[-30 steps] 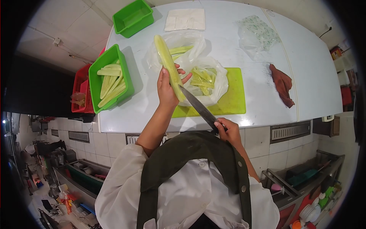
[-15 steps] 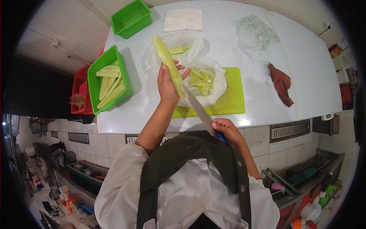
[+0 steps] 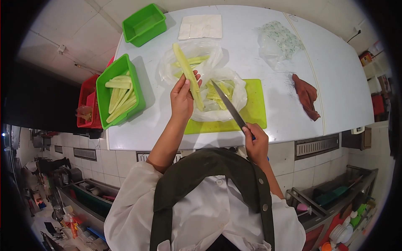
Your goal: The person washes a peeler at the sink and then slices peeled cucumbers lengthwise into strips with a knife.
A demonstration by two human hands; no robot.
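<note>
In my left hand (image 3: pixel 183 95) is a long pale-green piece of cucumber (image 3: pixel 184 62), held lengthwise with its far end pointing away from me. My right hand (image 3: pixel 256 141) grips a kitchen knife (image 3: pixel 229 106) by its handle, the blade pointing forward and left, apart from the cucumber. Beneath the blade an opened plastic bag (image 3: pixel 240 90) holds cut yellow-green strips (image 3: pixel 221 93). That bag rests on a green cutting board (image 3: pixel 256 109). Behind my left hand, a second plastic bag (image 3: pixel 168 58) contains more pale-green pieces.
On the left, a green bin (image 3: pixel 142 94) holds several long peeled pieces, beside a red basket (image 3: pixel 85 104). Farther back are another green bin (image 3: pixel 144 27) and a white paper stack (image 3: pixel 201 26). A crumpled plastic bag (image 3: pixel 279 42) and brown cloth (image 3: pixel 307 97) lie to the right.
The knife has moved away from the cucumber's near end, up and right over the strips. My right hand has shifted slightly right; my left still holds the cucumber, now tilted more upright.
</note>
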